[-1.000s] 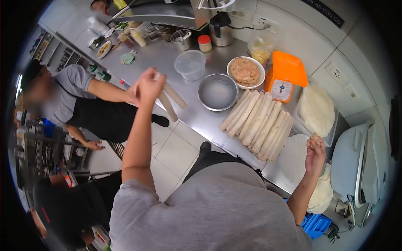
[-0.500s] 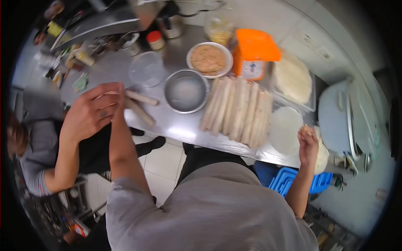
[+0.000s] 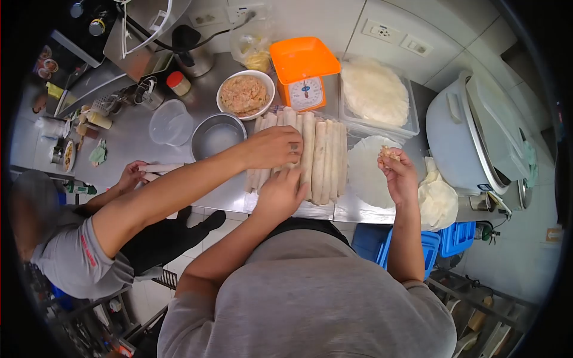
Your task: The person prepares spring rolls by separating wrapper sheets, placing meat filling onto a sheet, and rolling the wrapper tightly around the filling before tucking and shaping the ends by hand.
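My right hand (image 3: pixel 399 173) pinches a small lump of minced meat filling (image 3: pixel 388 153) above the right side of a round white wrapper sheet (image 3: pixel 367 170). My left hand (image 3: pixel 279 194) lies at the near side of a row of long pale rolls (image 3: pixel 322 161), its fingers apart and resting on them. Just beyond it, a co-worker's hand (image 3: pixel 276 146) reaches across onto the same rolls. That person's other hand (image 3: pixel 131 175) holds pale rolls (image 3: pixel 167 169) at the left.
Behind the rolls stand a bowl of minced filling (image 3: pixel 268 102), an orange scale (image 3: pixel 304 59) and a metal bowl (image 3: pixel 197 143). A clear tub with stacked wrappers (image 3: pixel 412 122) is at the back right. Folded wrappers (image 3: pixel 439 203) lie beside a large lidded container (image 3: pixel 444 134).
My left hand has moved right, from near the co-worker onto the row of rolls. The co-worker's hand has come over the rolls too. My right hand still holds the filling; the view has shifted.
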Tool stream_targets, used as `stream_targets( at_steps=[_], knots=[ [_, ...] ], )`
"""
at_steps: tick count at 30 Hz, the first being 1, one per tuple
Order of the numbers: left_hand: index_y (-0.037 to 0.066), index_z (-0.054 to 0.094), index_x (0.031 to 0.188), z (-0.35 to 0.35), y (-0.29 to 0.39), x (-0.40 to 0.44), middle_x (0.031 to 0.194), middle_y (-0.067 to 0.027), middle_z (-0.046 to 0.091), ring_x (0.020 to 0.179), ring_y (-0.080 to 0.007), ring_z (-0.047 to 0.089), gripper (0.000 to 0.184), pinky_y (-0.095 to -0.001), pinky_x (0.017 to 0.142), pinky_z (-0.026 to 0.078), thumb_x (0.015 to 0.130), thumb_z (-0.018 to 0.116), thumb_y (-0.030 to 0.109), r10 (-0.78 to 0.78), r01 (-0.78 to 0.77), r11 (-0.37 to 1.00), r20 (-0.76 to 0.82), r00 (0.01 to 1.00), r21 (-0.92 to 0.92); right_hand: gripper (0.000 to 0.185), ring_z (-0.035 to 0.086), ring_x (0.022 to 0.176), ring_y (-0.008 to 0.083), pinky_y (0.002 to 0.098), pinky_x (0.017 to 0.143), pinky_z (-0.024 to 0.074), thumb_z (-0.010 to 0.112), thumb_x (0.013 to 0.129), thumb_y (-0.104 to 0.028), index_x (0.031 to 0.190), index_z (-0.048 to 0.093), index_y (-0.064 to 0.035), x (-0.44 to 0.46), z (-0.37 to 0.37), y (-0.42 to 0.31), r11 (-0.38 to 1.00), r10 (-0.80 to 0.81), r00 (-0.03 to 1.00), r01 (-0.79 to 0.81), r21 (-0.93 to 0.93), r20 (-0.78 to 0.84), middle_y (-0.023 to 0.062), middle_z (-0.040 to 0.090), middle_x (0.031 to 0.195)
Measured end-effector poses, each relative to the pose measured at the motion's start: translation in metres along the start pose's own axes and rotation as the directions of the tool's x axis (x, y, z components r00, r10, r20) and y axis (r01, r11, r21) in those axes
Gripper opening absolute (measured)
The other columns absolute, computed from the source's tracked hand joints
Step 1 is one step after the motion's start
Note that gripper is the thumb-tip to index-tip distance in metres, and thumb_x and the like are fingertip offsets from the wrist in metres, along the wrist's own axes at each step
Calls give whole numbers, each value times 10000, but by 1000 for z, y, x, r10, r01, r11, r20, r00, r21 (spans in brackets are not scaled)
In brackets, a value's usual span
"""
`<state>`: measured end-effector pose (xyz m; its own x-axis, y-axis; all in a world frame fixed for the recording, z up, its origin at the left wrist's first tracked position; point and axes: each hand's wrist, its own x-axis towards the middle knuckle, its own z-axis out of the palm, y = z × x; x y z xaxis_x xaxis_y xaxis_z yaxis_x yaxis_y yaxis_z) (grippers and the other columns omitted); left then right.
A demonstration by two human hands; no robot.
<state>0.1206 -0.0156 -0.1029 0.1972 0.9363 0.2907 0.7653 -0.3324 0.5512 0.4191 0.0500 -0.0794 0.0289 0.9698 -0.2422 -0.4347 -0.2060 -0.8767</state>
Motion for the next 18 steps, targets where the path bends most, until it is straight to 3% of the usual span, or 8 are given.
stream_targets(
  at_steps=[1, 4, 7, 10, 13, 16, 18],
  knots=[
    [13, 500, 1103, 9, 10, 15, 886, -171, 624, 808, -348, 644, 418, -429, 689, 533, 819, 678, 263, -86, 83, 993, 28, 996, 89, 216, 651, 846, 189, 292, 762, 526, 604, 837, 46, 1042, 577, -18, 2, -2, 0, 1000, 10, 1000, -10, -3, 25, 119, 662, 961],
    [6, 451, 1131, 20, 24, 47, 811, -176, 632, 747, -345, 663, 456, -419, 632, 553, 828, 657, 278, -294, 245, 933, 168, 941, 264, 222, 647, 829, 182, 288, 754, 521, 611, 832, 39, 1043, 573, -18, 9, -8, 1, 999, 36, 997, -36, -2, 75, 116, 663, 947],
    [-7, 451, 1133, 33, 17, 50, 748, -218, 630, 688, -385, 645, 478, -460, 647, 534, 815, 666, 279, -321, 277, 922, 134, 937, 271, 223, 642, 818, 181, 288, 758, 514, 614, 830, 35, 1042, 571, -19, 7, -15, -1, 999, 50, 997, -51, 12, 62, 115, 661, 942],
    [11, 461, 1145, 35, 17, 48, 733, -197, 636, 652, -373, 646, 446, -454, 613, 531, 825, 652, 256, -385, 340, 900, 133, 913, 272, 221, 638, 821, 183, 292, 770, 510, 614, 830, 31, 1040, 569, -19, 6, -27, -3, 998, 47, 998, -49, 31, 42, 114, 656, 947],
    [37, 472, 1174, 21, 21, 45, 700, -187, 634, 638, -353, 653, 444, -448, 576, 518, 832, 653, 254, -301, 300, 938, -18, 953, 173, 223, 632, 833, 186, 300, 779, 509, 615, 829, 28, 1043, 566, -16, 13, -27, -2, 997, 58, 996, -61, 41, 60, 112, 649, 953],
    [59, 484, 1207, -15, 25, 39, 691, -181, 634, 649, -346, 658, 460, -451, 571, 505, 838, 666, 264, -411, 435, 895, -196, 890, 100, 234, 623, 855, 190, 312, 792, 509, 618, 826, 26, 1049, 561, -11, 12, -28, -5, 997, 67, 994, -71, 40, 92, 111, 638, 959],
    [28, 474, 1247, -42, 13, 32, 742, -212, 651, 729, -389, 658, 541, -469, 675, 523, 832, 672, 313, -553, 571, 818, -176, 814, 70, 239, 619, 860, 189, 313, 793, 507, 620, 824, 29, 1051, 560, -12, 15, -29, -3, 995, 85, 993, -89, 43, 87, 108, 634, 958]
  ],
)
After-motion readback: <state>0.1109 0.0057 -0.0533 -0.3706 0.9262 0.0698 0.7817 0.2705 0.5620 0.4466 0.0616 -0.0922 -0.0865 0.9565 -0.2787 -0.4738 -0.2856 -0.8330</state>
